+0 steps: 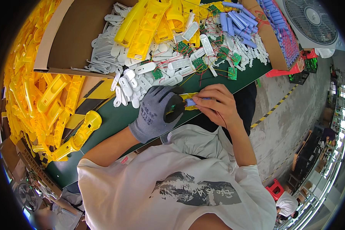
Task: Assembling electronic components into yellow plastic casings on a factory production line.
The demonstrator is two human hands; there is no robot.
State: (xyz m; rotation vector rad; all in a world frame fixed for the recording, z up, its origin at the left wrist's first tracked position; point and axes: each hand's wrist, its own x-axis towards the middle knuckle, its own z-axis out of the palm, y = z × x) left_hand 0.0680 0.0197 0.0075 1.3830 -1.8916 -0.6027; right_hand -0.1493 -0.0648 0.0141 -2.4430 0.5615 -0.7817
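The yellow casing (pixel 191 108) is in front of the cardboard box (pixel 51 34), on the side of the person. It looks like a small open shell of bright yellow, and the hands cover most of it. A blue cylinder (pixel 190 102) with smooth surface lies along it; I cannot tell if it is fully seated. The two hands are close together: the left hand (pixel 157 111), in a grey glove, is closed around the casing, and the bare right hand (pixel 218 103) pinches the cylinder with its fingertips. A thin dark wire (pixel 223 119) hangs under the right hand.

The box contains many white flat pieces (pixel 103 50), several long yellow shells (pixel 147 30), green circuit boards (pixel 199 64) with red wires, and a heap of blue cylinders (pixel 239 23). Some white pieces spill over its near edge. Right of the box, a tray holds more blue cylinders in rows (pixel 276 23). Left of the box lies a large pile of yellow shells (pixel 30 84).
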